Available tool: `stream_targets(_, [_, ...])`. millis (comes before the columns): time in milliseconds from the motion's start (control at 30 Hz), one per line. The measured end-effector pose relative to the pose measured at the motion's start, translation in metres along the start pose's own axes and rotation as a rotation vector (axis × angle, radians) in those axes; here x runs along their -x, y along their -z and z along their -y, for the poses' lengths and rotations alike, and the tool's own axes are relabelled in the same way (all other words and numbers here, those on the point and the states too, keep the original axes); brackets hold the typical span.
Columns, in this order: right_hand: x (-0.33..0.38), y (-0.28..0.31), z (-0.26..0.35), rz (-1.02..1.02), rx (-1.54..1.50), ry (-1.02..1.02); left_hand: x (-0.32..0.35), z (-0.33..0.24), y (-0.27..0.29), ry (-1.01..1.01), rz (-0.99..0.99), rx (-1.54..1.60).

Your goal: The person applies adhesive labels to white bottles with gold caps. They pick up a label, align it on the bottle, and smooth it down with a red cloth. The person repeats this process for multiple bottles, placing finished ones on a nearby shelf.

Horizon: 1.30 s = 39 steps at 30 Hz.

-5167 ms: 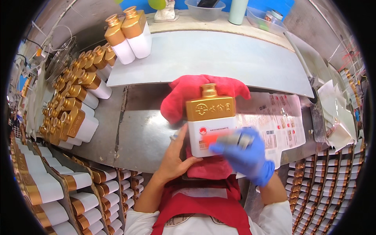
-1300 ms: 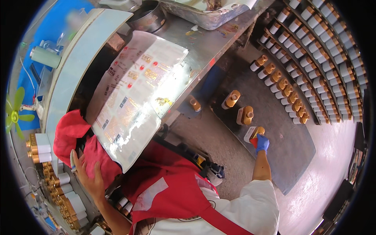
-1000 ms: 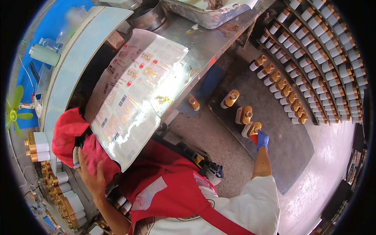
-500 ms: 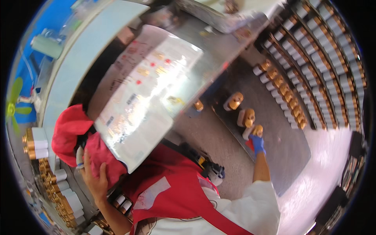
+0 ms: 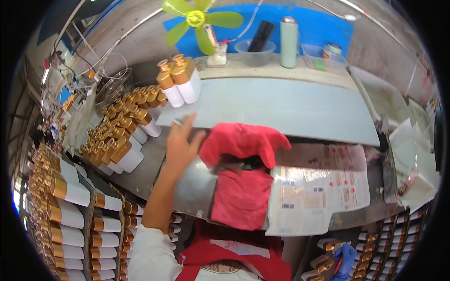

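My left hand (image 5: 180, 145) is raised over the left side of the bench, fingers spread, holding nothing. A pale band wraps one finger. Just beyond its fingertips stand two white bottles with gold shoulders and necks (image 5: 180, 82), upright on the grey board (image 5: 281, 105). To its right lies red cloth (image 5: 243, 199), bunched around a dark gap. My right hand (image 5: 344, 260), in a blue glove, is low at the right, beside a gold-and-white bottle (image 5: 328, 244). A bit of red shows against the glove. Its fingers are blurred and partly hidden.
Several more gold-topped bottles (image 5: 119, 152) crowd the bench's left end. Racks of bottles (image 5: 65, 220) fill the lower left and lower right. A printed sheet (image 5: 318, 187) covers the bench's right part. Behind stand a green fan (image 5: 195, 18), a plastic bowl (image 5: 255, 50) and a pale green flask (image 5: 288, 42).
The view has swung left from the lower tray to the bench. My left hand has moved off the red cloth toward the two bottles. My right hand stays low near the tray's bottles.
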State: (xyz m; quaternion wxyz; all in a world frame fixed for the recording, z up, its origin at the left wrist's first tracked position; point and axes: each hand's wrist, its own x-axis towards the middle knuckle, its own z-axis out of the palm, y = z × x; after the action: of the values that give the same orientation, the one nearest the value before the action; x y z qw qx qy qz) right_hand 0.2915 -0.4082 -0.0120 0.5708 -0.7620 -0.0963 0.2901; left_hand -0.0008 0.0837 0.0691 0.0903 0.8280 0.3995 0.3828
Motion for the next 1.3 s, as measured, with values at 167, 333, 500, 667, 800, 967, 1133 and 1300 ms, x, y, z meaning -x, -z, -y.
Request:
stream_targets(167, [0.006,-0.074,0.086,0.225,0.082,0.008,-0.117,0.091,0.014,0.118,-0.44,-0.105])
stream_targets(333, [0.009,-0.121,0.101,0.27,0.215,-0.074,-0.16,0.147,0.0,0.245,-0.26,0.446])
stream_targets(500, [0.007,-0.132,0.109,0.293,0.214,-0.061,-0.149,0.164,-0.013,0.238,-0.501,0.278])
stream_targets(667, [-0.009,-0.142,0.104,0.416,0.237,-0.064,-0.118,0.196,-0.006,0.264,-0.51,0.276])
stream_targets(800, [-0.008,-0.142,0.108,0.505,0.285,-0.052,-0.055,0.155,0.028,0.351,-0.518,0.754])
stream_targets(967, [-0.012,-0.177,0.122,0.567,0.166,-0.099,0.031,0.067,0.05,0.543,-0.249,1.107])
stream_targets(1133, [-0.006,-0.202,0.099,0.912,0.373,0.106,0.067,-0.012,-0.005,0.622,0.247,1.525])
stream_targets(1300, [-0.008,-0.146,0.07,0.186,0.687,0.269,0.076,-0.019,-0.052,0.754,0.457,1.491])
